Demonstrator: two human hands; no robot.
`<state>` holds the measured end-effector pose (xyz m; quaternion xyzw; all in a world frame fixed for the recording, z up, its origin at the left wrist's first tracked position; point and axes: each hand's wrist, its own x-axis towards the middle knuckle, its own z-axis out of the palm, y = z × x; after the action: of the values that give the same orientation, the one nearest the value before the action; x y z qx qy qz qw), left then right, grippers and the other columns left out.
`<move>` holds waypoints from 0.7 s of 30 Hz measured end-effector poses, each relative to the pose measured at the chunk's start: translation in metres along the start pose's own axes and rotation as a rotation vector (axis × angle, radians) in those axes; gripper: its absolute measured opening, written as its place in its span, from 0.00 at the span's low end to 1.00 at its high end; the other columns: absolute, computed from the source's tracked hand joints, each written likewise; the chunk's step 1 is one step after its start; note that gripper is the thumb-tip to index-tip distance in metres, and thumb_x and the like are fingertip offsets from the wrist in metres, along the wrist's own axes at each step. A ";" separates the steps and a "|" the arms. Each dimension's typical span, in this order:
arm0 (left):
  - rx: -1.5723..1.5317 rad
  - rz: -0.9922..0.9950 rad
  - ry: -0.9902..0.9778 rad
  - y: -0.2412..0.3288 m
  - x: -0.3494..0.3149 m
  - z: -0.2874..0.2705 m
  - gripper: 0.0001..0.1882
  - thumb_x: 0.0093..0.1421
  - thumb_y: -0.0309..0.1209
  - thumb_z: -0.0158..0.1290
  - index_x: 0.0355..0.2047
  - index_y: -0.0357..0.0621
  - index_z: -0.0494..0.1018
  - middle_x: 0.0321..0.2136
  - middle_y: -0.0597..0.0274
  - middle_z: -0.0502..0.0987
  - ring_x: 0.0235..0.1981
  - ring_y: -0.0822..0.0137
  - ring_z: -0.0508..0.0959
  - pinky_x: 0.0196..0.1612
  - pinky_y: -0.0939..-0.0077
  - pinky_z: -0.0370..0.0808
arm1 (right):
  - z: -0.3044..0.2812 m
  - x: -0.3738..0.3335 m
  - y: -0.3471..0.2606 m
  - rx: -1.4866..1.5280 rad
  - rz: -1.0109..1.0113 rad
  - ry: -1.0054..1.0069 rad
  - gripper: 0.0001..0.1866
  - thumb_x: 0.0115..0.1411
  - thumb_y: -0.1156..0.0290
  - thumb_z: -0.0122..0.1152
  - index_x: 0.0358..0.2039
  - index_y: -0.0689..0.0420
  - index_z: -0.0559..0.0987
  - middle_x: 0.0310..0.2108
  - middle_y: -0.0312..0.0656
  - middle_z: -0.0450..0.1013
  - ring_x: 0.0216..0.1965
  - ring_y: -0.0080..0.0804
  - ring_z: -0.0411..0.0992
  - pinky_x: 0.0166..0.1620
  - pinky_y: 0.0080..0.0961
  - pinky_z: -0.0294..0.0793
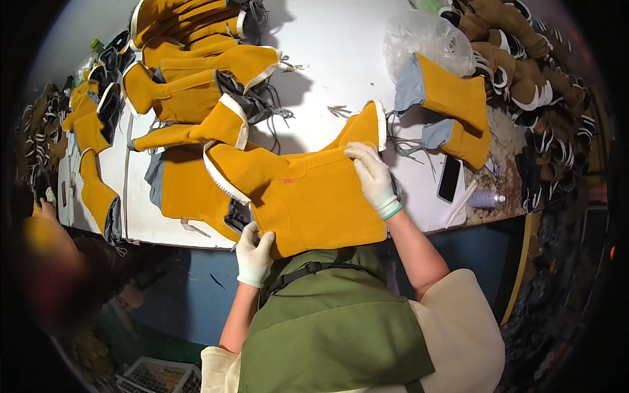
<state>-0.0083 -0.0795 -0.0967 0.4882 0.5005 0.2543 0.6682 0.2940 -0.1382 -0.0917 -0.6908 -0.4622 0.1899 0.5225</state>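
Note:
A mustard-yellow boot upper (321, 209) with a white-edged sole rim lies on its side across the near table edge, between my gloved hands. My left hand (254, 254) pinches its lower left edge, beside the heel. At the upper right, my right hand (373, 175) grips the shaft edge, thumb partly hidden behind it. Another yellow upper (362, 128) shows partly behind this one, its white rim standing up. Just left lies a yellow upper (190, 183) with grey lining, partly covered by the held one.
Yellow uppers (196, 72) with dangling laces are piled at the back left of the white table (327, 52). Two yellow uppers (452, 92), a phone (449, 178) and a spray can (486, 199) are at right. Brown uppers (524, 72) stack beyond. A co-worker's hand (46, 211) shows far left.

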 end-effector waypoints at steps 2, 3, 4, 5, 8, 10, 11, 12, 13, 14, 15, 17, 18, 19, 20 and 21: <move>0.015 0.031 0.009 0.001 -0.002 0.002 0.21 0.60 0.21 0.54 0.54 0.31 0.66 0.42 0.57 0.78 0.42 0.73 0.76 0.46 0.79 0.73 | -0.001 -0.002 0.004 0.066 0.013 0.009 0.13 0.61 0.84 0.45 0.44 0.67 0.77 0.51 0.49 0.71 0.55 0.37 0.69 0.60 0.27 0.65; 0.023 0.049 0.013 0.003 -0.001 0.002 0.22 0.60 0.22 0.54 0.55 0.30 0.65 0.42 0.57 0.78 0.42 0.72 0.76 0.46 0.78 0.73 | -0.001 -0.001 0.006 0.107 0.019 0.016 0.14 0.61 0.84 0.45 0.44 0.67 0.77 0.51 0.48 0.71 0.55 0.37 0.69 0.60 0.27 0.65; 0.136 0.060 -0.003 -0.003 0.002 -0.006 0.27 0.58 0.23 0.56 0.58 0.32 0.63 0.45 0.54 0.76 0.45 0.68 0.76 0.50 0.74 0.73 | -0.002 0.000 0.007 0.147 0.025 0.023 0.14 0.61 0.84 0.45 0.44 0.67 0.77 0.51 0.48 0.71 0.55 0.36 0.69 0.60 0.27 0.64; 0.245 0.143 0.062 -0.004 0.001 -0.006 0.29 0.57 0.23 0.57 0.58 0.32 0.63 0.47 0.53 0.75 0.47 0.66 0.75 0.51 0.73 0.72 | -0.005 0.000 0.006 0.169 0.024 0.027 0.14 0.62 0.84 0.44 0.44 0.67 0.77 0.51 0.47 0.71 0.55 0.35 0.68 0.61 0.27 0.64; 0.486 0.321 0.249 0.013 -0.010 0.003 0.35 0.52 0.23 0.60 0.60 0.36 0.61 0.56 0.46 0.67 0.54 0.58 0.71 0.56 0.67 0.68 | -0.010 -0.003 0.005 0.271 0.048 0.053 0.14 0.63 0.83 0.44 0.45 0.67 0.76 0.51 0.46 0.71 0.55 0.34 0.68 0.61 0.27 0.63; 0.564 0.553 0.322 0.015 -0.015 0.002 0.36 0.51 0.21 0.59 0.61 0.36 0.59 0.58 0.45 0.64 0.56 0.54 0.69 0.57 0.66 0.67 | -0.012 -0.005 0.005 0.391 0.099 0.095 0.14 0.64 0.83 0.44 0.46 0.67 0.76 0.52 0.46 0.71 0.56 0.34 0.68 0.61 0.27 0.64; 0.608 0.713 0.357 0.019 -0.016 0.003 0.36 0.51 0.20 0.58 0.61 0.36 0.59 0.59 0.45 0.64 0.57 0.52 0.68 0.58 0.65 0.67 | -0.013 -0.006 0.005 0.452 0.125 0.153 0.14 0.64 0.82 0.44 0.46 0.67 0.76 0.51 0.46 0.71 0.56 0.34 0.68 0.60 0.27 0.64; 0.614 0.806 0.360 0.025 -0.016 0.005 0.35 0.52 0.19 0.57 0.61 0.36 0.59 0.60 0.44 0.62 0.58 0.50 0.67 0.58 0.63 0.66 | -0.013 -0.006 0.004 0.510 0.152 0.211 0.14 0.65 0.81 0.44 0.47 0.67 0.75 0.51 0.46 0.71 0.56 0.33 0.68 0.60 0.28 0.64; 0.624 0.835 0.367 0.027 -0.013 0.005 0.35 0.52 0.19 0.57 0.61 0.36 0.59 0.60 0.44 0.62 0.58 0.50 0.66 0.59 0.63 0.65 | -0.012 -0.007 0.002 0.568 0.178 0.268 0.13 0.65 0.81 0.44 0.47 0.67 0.75 0.51 0.46 0.71 0.56 0.33 0.68 0.60 0.28 0.64; 0.634 0.864 0.376 0.029 -0.011 0.003 0.34 0.52 0.19 0.57 0.61 0.36 0.59 0.60 0.44 0.62 0.59 0.50 0.66 0.59 0.63 0.65 | -0.013 -0.008 -0.001 0.390 0.118 0.277 0.13 0.65 0.79 0.45 0.47 0.66 0.75 0.51 0.46 0.72 0.56 0.35 0.68 0.60 0.29 0.64; 0.647 0.891 0.395 0.031 -0.010 0.001 0.34 0.52 0.19 0.56 0.61 0.36 0.60 0.60 0.44 0.61 0.59 0.50 0.66 0.59 0.63 0.65 | -0.014 -0.007 -0.008 0.218 0.055 0.275 0.13 0.66 0.78 0.46 0.47 0.65 0.76 0.51 0.47 0.72 0.56 0.36 0.68 0.60 0.30 0.64; 0.567 0.862 0.419 0.035 -0.005 -0.002 0.29 0.56 0.20 0.54 0.59 0.35 0.62 0.60 0.47 0.63 0.57 0.54 0.68 0.58 0.64 0.66 | -0.012 -0.005 -0.027 -0.063 -0.112 0.225 0.13 0.66 0.74 0.47 0.47 0.63 0.76 0.51 0.47 0.72 0.56 0.40 0.68 0.60 0.32 0.65; 0.503 0.822 0.426 0.035 -0.003 -0.006 0.27 0.57 0.20 0.53 0.58 0.35 0.63 0.59 0.47 0.64 0.56 0.55 0.68 0.57 0.64 0.66 | -0.006 -0.005 -0.042 -0.165 -0.218 0.177 0.13 0.65 0.72 0.48 0.47 0.61 0.77 0.51 0.48 0.71 0.56 0.42 0.68 0.60 0.33 0.65; 0.447 0.792 0.441 0.039 0.001 -0.014 0.26 0.58 0.20 0.53 0.58 0.35 0.64 0.59 0.48 0.64 0.55 0.56 0.68 0.57 0.65 0.66 | 0.006 -0.003 -0.053 -0.254 -0.331 0.132 0.13 0.65 0.70 0.49 0.47 0.60 0.77 0.51 0.48 0.71 0.56 0.44 0.68 0.60 0.35 0.65; 0.385 0.745 0.454 0.036 0.009 -0.018 0.23 0.60 0.21 0.52 0.57 0.35 0.65 0.58 0.51 0.66 0.54 0.60 0.69 0.55 0.67 0.67 | 0.020 -0.004 -0.057 -0.311 -0.390 0.057 0.21 0.66 0.53 0.49 0.49 0.55 0.76 0.53 0.48 0.68 0.55 0.45 0.67 0.61 0.45 0.64; 0.288 0.650 0.451 0.040 0.015 -0.022 0.21 0.62 0.23 0.51 0.56 0.35 0.66 0.55 0.53 0.67 0.52 0.63 0.70 0.55 0.70 0.67 | 0.037 -0.006 -0.059 -0.345 -0.483 -0.025 0.24 0.67 0.49 0.46 0.52 0.54 0.75 0.56 0.49 0.65 0.59 0.47 0.63 0.63 0.49 0.58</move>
<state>-0.0173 -0.0426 -0.0672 0.6410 0.4847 0.4799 0.3519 0.2371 -0.1215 -0.0540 -0.6369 -0.6451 -0.0131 0.4219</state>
